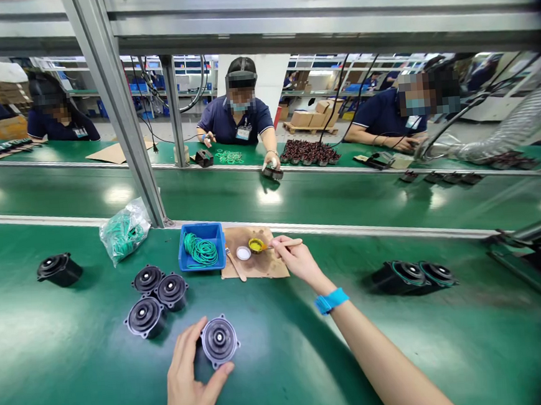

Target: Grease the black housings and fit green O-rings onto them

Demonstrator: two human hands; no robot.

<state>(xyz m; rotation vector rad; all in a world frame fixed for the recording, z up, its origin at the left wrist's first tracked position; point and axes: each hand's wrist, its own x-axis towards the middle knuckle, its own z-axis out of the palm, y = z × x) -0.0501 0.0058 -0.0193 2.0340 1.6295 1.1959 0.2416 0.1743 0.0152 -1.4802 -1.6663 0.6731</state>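
Note:
My left hand [190, 371] grips a black round motor housing [220, 340] on the green bench, fingers at its far left edge and thumb at the near side. The housing has stepped rings and small screw ears. In my right hand [297, 261], which wears a blue wristband [332, 300], is a small wooden-handled brush [289, 243]. Its tip is at a small cup of yellow paste [256, 245]. Beside the cup are a white round lid [243, 253] and a second brush [236, 265], all on a stained cardboard sheet [276, 269].
A blue bin [200, 227] holds green rubber rings [201, 250]; a plastic bag [125, 229] holds more. Three housings [143, 317] cluster left, another [59, 269] farther left. Two housings with green rings [410, 274] stand right. A metal post [117, 108] rises ahead; co-workers [240, 114] sit across.

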